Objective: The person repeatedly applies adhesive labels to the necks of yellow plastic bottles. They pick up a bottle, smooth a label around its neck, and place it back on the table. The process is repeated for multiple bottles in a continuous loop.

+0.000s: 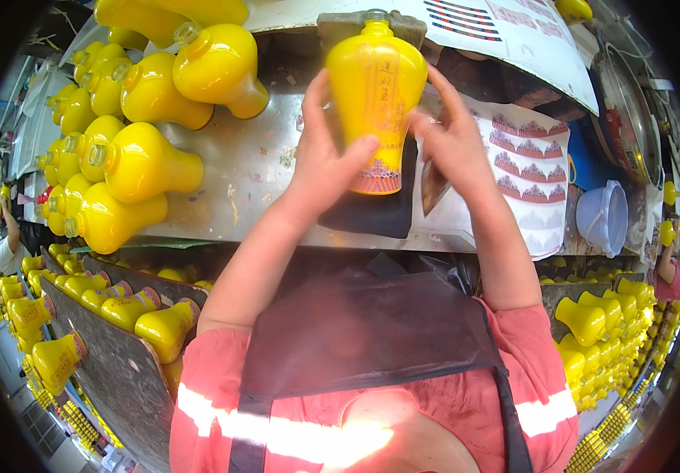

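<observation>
A glossy yellow vase-shaped bottle point(367, 87) stands upright in the picture's upper middle, its neck against a grey-brown padded rest point(332, 30). It bears vertical dark lettering and a blue-red patterned band round its foot. My left hand point(328, 150) is closed on its left side, thumb across the lower front. My right hand point(454, 130) curves about the right side, fingers at the shoulder; its thumb is blurred near the lettering. Just below my right hand is a brown pointed flat piece point(433, 188); whether I hold it cannot be made out. A dark cloth point(371, 217) lies below the bottle.
Plain yellow bottles point(151, 162) lie stacked on the metal table point(222, 169) at left. Right of my hands is a sheet of printed decals point(525, 158), then a light-blue bucket point(604, 217). Racks of yellow bottles point(163, 327) stand on both sides of me. Other people work farther off.
</observation>
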Action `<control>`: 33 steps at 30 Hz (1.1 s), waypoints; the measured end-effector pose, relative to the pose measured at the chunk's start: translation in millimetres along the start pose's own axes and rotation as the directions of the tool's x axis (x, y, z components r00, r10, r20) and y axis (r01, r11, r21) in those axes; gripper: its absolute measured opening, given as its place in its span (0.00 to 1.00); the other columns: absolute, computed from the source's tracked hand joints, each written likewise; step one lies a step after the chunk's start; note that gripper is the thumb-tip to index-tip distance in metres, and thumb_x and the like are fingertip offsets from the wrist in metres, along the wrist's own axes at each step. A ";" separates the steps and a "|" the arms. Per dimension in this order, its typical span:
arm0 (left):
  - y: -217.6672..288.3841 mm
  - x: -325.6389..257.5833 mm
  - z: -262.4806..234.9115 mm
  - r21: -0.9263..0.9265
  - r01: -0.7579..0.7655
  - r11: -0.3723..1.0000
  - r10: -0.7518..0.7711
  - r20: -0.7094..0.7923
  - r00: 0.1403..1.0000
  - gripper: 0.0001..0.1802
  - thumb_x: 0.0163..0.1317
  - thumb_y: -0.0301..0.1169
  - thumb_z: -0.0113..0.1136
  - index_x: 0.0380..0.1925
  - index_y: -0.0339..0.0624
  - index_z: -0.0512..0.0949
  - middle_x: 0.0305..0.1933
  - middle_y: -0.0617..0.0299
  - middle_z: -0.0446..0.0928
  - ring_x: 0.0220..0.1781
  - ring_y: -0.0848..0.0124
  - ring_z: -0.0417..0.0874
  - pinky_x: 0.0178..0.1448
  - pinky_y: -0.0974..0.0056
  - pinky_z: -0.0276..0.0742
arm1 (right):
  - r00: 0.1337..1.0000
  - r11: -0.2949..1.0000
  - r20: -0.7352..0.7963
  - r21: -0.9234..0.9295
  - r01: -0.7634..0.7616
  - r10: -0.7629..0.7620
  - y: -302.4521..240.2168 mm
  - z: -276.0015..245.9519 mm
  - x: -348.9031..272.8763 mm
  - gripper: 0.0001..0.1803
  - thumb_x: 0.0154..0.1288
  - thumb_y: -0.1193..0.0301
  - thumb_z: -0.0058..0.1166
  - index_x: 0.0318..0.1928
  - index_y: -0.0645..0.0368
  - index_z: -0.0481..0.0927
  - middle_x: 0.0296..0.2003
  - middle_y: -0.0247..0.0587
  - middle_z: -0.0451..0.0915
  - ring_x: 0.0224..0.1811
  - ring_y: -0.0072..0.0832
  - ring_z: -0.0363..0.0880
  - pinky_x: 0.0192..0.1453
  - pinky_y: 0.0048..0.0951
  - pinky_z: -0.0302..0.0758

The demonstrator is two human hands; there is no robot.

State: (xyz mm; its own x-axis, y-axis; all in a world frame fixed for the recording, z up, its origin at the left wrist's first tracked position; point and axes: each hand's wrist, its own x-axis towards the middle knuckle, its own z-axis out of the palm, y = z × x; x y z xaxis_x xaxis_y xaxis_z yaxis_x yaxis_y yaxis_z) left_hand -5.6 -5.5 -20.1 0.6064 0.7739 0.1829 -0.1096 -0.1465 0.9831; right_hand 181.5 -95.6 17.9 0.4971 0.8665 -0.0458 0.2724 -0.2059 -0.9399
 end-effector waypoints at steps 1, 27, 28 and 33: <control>0.4 -0.1 -0.1 -0.009 0.015 1.000 -0.015 -0.002 1.000 0.55 0.60 0.43 0.68 0.79 0.41 0.45 0.79 0.42 0.56 0.80 0.50 0.60 0.81 0.49 0.57 | 0.994 0.994 0.014 0.030 -0.108 0.107 -1.7 -10.7 4.3 0.30 0.75 0.52 0.54 0.66 0.61 0.75 0.27 0.35 0.81 0.27 0.21 0.79 0.31 0.24 0.74; -6.5 -2.9 -0.3 -0.132 -0.025 0.991 0.020 -0.038 0.999 0.46 0.78 0.59 0.46 0.81 0.43 0.43 0.75 0.51 0.60 0.70 0.63 0.69 0.74 0.58 0.66 | 0.873 0.879 -0.104 -0.091 0.468 -0.476 -20.1 17.2 -50.1 0.16 0.68 0.80 0.63 0.55 0.61 0.81 0.43 0.41 0.85 0.45 0.28 0.87 0.50 0.28 0.83; -8.1 -3.3 0.3 0.009 -0.067 0.998 0.067 -0.028 0.997 0.45 0.78 0.55 0.49 0.81 0.43 0.43 0.75 0.51 0.59 0.70 0.63 0.69 0.74 0.57 0.66 | 0.878 0.894 -0.170 -0.061 0.444 -0.447 -18.2 18.2 -43.5 0.21 0.68 0.81 0.61 0.60 0.61 0.76 0.50 0.39 0.82 0.51 0.25 0.84 0.56 0.27 0.81; -5.9 -6.4 -0.3 0.005 0.020 1.000 -0.020 -0.002 1.000 0.46 0.71 0.35 0.60 0.81 0.43 0.44 0.78 0.49 0.57 0.74 0.57 0.67 0.77 0.53 0.64 | 0.788 0.827 -0.262 -0.256 0.501 -0.558 -8.5 22.4 -13.8 0.21 0.66 0.76 0.65 0.58 0.61 0.76 0.49 0.47 0.83 0.50 0.39 0.85 0.56 0.35 0.79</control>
State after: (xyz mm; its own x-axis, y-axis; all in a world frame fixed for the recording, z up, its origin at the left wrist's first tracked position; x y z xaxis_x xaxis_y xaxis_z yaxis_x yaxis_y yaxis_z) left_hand -9.1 -9.4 -27.1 0.6065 0.7781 0.1634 -0.0932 -0.1345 0.9865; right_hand 153.9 -95.6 19.0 0.4554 0.6782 0.5768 0.6848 0.1472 -0.7137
